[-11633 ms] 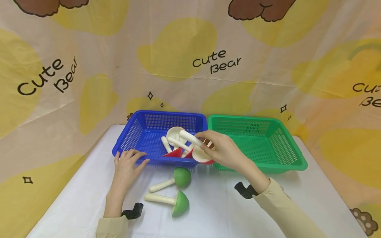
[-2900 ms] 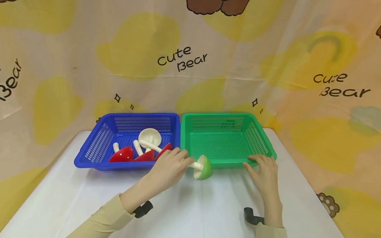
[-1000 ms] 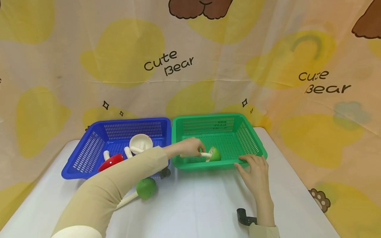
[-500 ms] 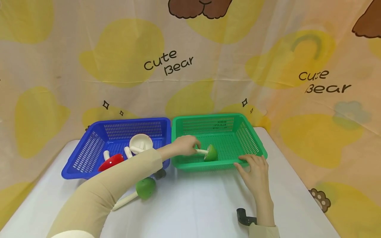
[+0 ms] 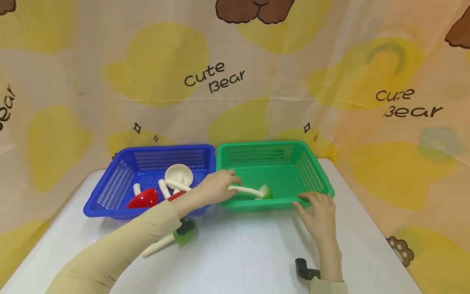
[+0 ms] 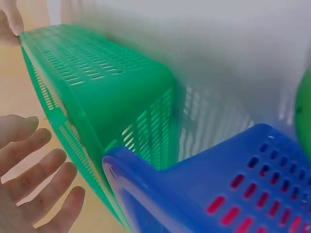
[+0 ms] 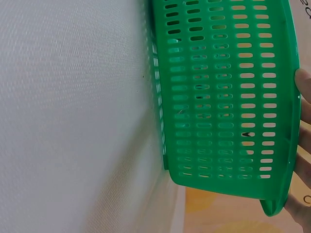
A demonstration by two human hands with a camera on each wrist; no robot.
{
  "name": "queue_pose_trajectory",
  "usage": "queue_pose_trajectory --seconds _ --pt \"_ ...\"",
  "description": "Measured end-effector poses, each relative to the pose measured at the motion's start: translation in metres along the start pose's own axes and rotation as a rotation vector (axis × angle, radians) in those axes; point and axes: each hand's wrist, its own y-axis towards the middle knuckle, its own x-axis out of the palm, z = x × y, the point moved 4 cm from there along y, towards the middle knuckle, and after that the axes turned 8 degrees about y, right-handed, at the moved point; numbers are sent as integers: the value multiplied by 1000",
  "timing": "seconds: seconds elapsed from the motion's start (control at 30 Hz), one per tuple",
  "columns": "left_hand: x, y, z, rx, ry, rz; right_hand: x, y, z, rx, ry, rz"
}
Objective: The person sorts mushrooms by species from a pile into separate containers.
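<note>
My left hand hovers over the near left corner of the green basket, fingers apart and holding nothing; the left wrist view shows the spread fingers. Close to its fingertips is the stem end of a green-capped toy mushroom, which lies inside the green basket. My right hand grips that basket's front rim near the right corner, thumb outside and fingers over the edge, also seen in the right wrist view. On the table below my left forearm lies another green-capped toy mushroom, its cap partly hidden by the wrist camera.
A blue basket stands against the green one's left side. Several red-capped toy mushrooms lie in it, some hidden behind my left arm. The white table ends at a printed cloth backdrop.
My left hand has let go of the green-capped mushroom, which now lies in the green basket, and has drawn back slightly left. The right hand keeps its place; the head view has turned slightly.
</note>
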Motion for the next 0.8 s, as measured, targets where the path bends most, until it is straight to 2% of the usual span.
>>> queue_pose_trajectory --seconds 0.13,0.23,0.53,0.6,0.8 --pt "-3 -16 0 -16 -12 47 -1 -1 -1 -4 0 -3" --pt "-4 -28 -1 -24 16 95 -1 -1 -1 -4 9 -2" --pt "-1 -67 -6 -68 153 288 4 -2 1 13 28 -21" --pt "-1 -74 -8 -85 160 313 3 -2 1 15 23 -24" --pt "3 -97 -11 -166 131 318 2 -1 0 7 17 -21"
